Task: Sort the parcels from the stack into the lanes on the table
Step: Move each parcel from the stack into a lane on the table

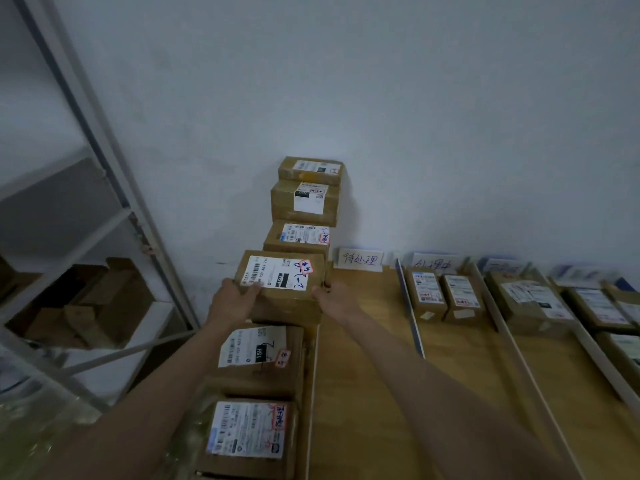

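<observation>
A brown cardboard parcel (282,289) with a white shipping label and a red-edged sticker sits in a row of parcels at the table's left edge. My left hand (235,296) grips its left side and my right hand (332,297) presses its right side. Behind it stand three more parcels (304,202) against the wall. In front of it lie two parcels (258,355), each with a label facing up. The wooden table (367,358) is split into lanes by thin strips, with handwritten signs (360,259) at the wall end.
The lanes to the right hold parcels: two small boxes (443,296) in the second lane, a larger box (533,303) in the third, more at the far right. A white metal shelf (104,216) with cardboard boxes stands at the left. The first lane's wood shows bare.
</observation>
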Demonstrator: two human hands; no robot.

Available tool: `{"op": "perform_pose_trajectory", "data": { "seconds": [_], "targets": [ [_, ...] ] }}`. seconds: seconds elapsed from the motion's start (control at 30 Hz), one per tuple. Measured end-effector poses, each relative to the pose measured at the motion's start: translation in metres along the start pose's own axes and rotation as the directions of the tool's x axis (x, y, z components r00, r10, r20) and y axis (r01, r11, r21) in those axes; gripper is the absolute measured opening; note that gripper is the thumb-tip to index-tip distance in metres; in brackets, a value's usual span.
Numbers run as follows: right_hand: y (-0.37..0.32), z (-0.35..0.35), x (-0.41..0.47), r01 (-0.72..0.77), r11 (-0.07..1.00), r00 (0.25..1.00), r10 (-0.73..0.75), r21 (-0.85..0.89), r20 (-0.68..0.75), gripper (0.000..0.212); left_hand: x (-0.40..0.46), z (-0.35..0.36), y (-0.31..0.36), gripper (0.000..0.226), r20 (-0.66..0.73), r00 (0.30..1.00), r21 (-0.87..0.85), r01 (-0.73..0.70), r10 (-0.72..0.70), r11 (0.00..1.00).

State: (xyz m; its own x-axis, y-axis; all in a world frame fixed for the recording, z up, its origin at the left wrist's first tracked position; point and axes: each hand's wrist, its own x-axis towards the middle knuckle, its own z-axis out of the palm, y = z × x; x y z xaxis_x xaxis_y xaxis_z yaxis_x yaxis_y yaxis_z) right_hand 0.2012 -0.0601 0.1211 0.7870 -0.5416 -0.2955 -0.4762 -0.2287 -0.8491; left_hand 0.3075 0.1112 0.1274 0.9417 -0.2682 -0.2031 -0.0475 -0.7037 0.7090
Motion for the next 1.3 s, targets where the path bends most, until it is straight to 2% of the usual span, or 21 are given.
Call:
{"op": "perform_pose_trajectory", "data": {
  "seconds": [0.1, 0.13, 0.23, 0.3, 0.37, 0.43, 0.53, 0.67, 0.73, 0.8, 0.9, 1.0, 1.07, 1.17, 1.3],
  "targets": [
    [-0.003, -0.011, -0.014, 0.047, 0.996, 0.999, -0.048, 0.074, 0.011, 0.035, -0.008, 0.000, 0.005, 0.063, -0.029, 0.998, -0.051, -0.049, 0.047, 0.998],
    [-0.003, -0.016, -0.020, 0.059, 0.993, 0.998, -0.061, 0.106, 0.020, 0.044, -0.014, -0.002, 0.007, 0.064, -0.043, 0.997, -0.077, -0.074, 0.070, 0.994],
    [-0.005, -0.036, -0.040, 0.043, 0.974, 0.995, -0.061, 0.221, 0.073, 0.094, -0.027, -0.005, 0.015, 0.063, -0.084, 0.984, -0.121, -0.169, 0.159, 0.978],
    [-0.005, -0.050, -0.052, 0.025, 0.960, 0.993, -0.055, 0.280, 0.100, 0.109, -0.035, -0.010, 0.025, 0.059, -0.077, 0.974, -0.106, -0.220, 0.212, 0.970],
    [-0.004, -0.066, -0.062, 0.005, 0.949, 0.994, -0.040, 0.317, 0.106, 0.098, -0.041, -0.014, 0.037, 0.056, -0.048, 0.965, -0.075, -0.259, 0.256, 0.963],
    [-0.001, -0.082, -0.070, -0.004, 0.948, 0.997, -0.022, 0.320, 0.076, 0.073, -0.049, -0.017, 0.051, 0.055, -0.003, 0.952, -0.040, -0.305, 0.305, 0.952],
    [0.009, -0.105, -0.082, 0.001, 0.970, 0.999, -0.011, 0.242, 0.038, 0.055, -0.064, -0.015, 0.074, 0.054, 0.114, 0.924, -0.025, -0.365, 0.365, 0.931],
    [0.028, -0.137, -0.104, -0.022, 0.999, 0.996, 0.018, 0.049, 0.089, 0.034, -0.082, -0.002, 0.105, 0.061, 0.306, 0.834, 0.044, -0.494, 0.458, 0.869],
    [0.046, -0.151, -0.110, -0.067, 0.998, 0.994, 0.067, -0.006, 0.089, 0.038, -0.089, 0.012, 0.118, 0.070, 0.368, 0.807, 0.060, -0.515, 0.461, 0.855],
    [0.065, -0.165, -0.114, -0.142, 0.988, 0.988, 0.138, 0.060, 0.062, 0.042, -0.095, 0.032, 0.129, 0.067, 0.391, 0.801, 0.087, -0.524, 0.454, 0.848],
    [0.093, -0.184, -0.131, -0.193, 0.964, 0.980, 0.197, 0.180, 0.000, 0.035, -0.109, 0.069, 0.142, 0.072, 0.415, 0.774, 0.086, -0.556, 0.478, 0.827],
    [0.122, -0.206, -0.155, -0.240, 0.946, 0.960, 0.265, 0.217, -0.094, 0.036, -0.121, 0.107, 0.153, 0.063, 0.418, 0.756, 0.129, -0.598, 0.503, 0.791],
    [0.143, -0.222, -0.173, -0.264, 0.941, 0.937, 0.303, 0.213, -0.175, 0.037, -0.134, 0.133, 0.161, 0.065, 0.456, 0.730, 0.210, -0.645, 0.509, 0.735],
    [0.176, -0.248, -0.207, -0.293, 0.930, 0.896, 0.348, 0.224, -0.275, 0.028, -0.168, 0.171, 0.175, 0.053, 0.552, 0.643, 0.339, -0.755, 0.530, 0.562],
    [0.224, -0.289, -0.252, -0.342, 0.900, 0.825, 0.425, 0.270, -0.373, 0.023, -0.216, 0.224, 0.186, 0.059, 0.579, 0.591, 0.391, -0.805, 0.562, 0.445]
  ]
}}
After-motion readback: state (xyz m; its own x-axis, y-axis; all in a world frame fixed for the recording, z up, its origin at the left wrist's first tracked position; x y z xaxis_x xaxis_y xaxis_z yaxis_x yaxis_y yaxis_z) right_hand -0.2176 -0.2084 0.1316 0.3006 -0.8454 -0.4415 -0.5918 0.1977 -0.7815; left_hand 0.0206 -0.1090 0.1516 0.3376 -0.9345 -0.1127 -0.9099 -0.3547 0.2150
